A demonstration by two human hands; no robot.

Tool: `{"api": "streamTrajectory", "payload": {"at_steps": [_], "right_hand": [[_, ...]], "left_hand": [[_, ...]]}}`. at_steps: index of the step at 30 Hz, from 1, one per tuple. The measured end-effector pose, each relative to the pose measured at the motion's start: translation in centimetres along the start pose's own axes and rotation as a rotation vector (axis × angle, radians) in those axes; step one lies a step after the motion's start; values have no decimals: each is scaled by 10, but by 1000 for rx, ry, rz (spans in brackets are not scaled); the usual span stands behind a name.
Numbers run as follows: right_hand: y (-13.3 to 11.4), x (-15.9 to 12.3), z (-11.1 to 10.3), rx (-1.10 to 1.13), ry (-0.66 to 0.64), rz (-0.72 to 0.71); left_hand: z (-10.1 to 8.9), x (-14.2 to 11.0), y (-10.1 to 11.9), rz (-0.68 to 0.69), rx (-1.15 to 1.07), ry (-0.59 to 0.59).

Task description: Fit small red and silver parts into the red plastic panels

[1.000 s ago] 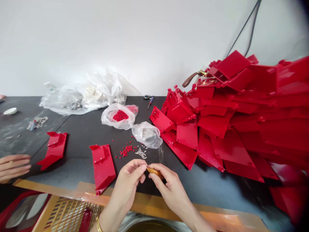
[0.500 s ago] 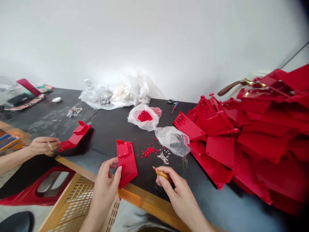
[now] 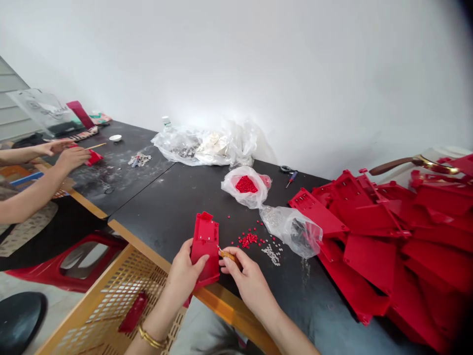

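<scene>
Fingers of my right hand (image 3: 246,275) are closed on the orange-brown handle (image 3: 229,257) of a small tool, its thin tip pointing at the right edge of a red plastic part (image 3: 207,254). I can't tell whether the tip touches it. My left hand (image 3: 185,270) is partly closed on that part's left side, thumb laid on its face and fingers mostly hidden. I have the red part at the near edge of the black surface (image 3: 158,199), between both hands, its small raised flap at the far end.

Just right of the part I see loose red beads (image 3: 248,240) and, beside them, scattered small silvery rings (image 3: 272,256). Behind these sits an open plastic bag of red beads (image 3: 244,190), with a second clear bag (image 3: 291,230) next to it. A heap of red parts (image 3: 388,241) fills my right side. Farther back are a small screwdriver (image 3: 291,179) and a bundle of clear bags (image 3: 207,146) near the wall.

Below the edge on the left, I view a yellow basket (image 3: 107,301) with a red piece (image 3: 135,311) inside. Well apart, at far left, another person's hands (image 3: 72,157) are at a smaller-looking red piece (image 3: 94,157).
</scene>
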State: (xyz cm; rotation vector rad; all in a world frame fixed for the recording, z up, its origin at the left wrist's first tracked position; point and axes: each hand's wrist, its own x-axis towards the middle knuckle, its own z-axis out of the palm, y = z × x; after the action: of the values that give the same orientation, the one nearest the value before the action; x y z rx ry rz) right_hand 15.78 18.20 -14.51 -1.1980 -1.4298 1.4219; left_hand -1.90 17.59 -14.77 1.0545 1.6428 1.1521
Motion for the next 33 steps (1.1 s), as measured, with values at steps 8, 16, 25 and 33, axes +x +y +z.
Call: {"api": "streamTrajectory", "payload": {"at_steps": [8,16,25,33], "right_hand": [[-11,-10,5,-131,-62,-60],[-17,-19,8,-310,-77,-150],[-44,-34,-1,-981,-6,-418],[-45,-45,-2,-1386,44,-682]], "left_hand": [[-9,-31,9,38,-111,-123],[-19,-50,25,184,157,-169],[-23,-58,31,374,462,-204],[-19,-60,43,316,471,-312]]}}
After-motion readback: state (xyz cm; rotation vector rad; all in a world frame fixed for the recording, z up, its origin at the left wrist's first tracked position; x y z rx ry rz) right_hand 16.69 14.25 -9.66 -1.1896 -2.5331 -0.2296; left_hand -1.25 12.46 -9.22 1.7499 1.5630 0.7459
